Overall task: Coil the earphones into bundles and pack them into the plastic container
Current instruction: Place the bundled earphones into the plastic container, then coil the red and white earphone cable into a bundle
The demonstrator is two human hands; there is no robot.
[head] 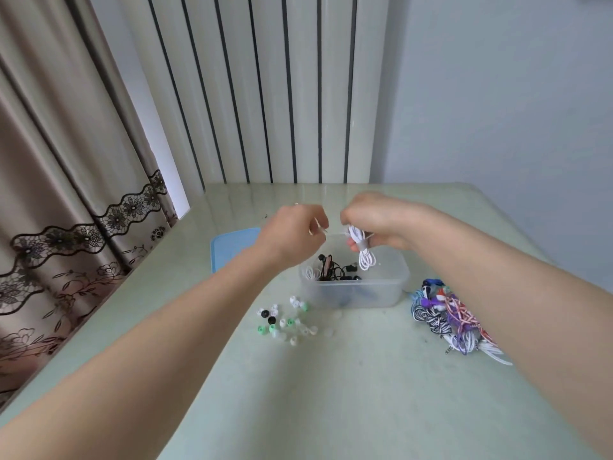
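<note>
Two hands, one clear plastic container, one blue lid, one white coiled earphone bundle, one tangled earphone pile, many loose ear tips.

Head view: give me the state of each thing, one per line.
Clear plastic container: open, earphones inside.
Blue plastic lid: off, behind the container.
White coiled earphone bundle: held above the container.
Right hand: grips the bundle.
Left hand: pinches its cord end.
Colourful earphone pile: uncoiled.

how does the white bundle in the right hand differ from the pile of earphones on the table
The white bundle is one colour, coiled and wrapped at its middle; the pile is multicoloured and tangled. The bundle is held by the right hand over the container; the pile lies on the table. Both are corded earphones.
</note>
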